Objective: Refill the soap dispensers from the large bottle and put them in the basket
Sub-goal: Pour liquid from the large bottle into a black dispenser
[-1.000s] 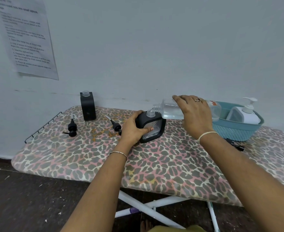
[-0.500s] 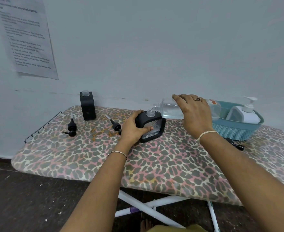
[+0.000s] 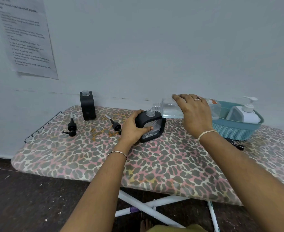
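Observation:
My left hand [image 3: 132, 129] grips a black soap dispenser [image 3: 154, 126] with a clear window, standing open-necked mid-board. My right hand [image 3: 194, 114] holds the large clear bottle [image 3: 169, 109] tipped on its side, its open mouth just above the dispenser's neck. A second black dispenser [image 3: 87, 106] stands uncapped at the back left. Two black pump heads lie loose on the board, one [image 3: 71, 128] at the left and one [image 3: 115, 125] beside my left hand. A white dispenser [image 3: 245, 113] with its pump fitted sits in the teal basket [image 3: 235, 129] at the right.
Everything rests on an ironing board [image 3: 154, 164] with a leopard-print cover, pushed against a pale wall. A wire rack [image 3: 42, 126] edges its left end. A small dark object [image 3: 235, 143] lies in front of the basket. A printed sheet [image 3: 24, 36] hangs on the wall.

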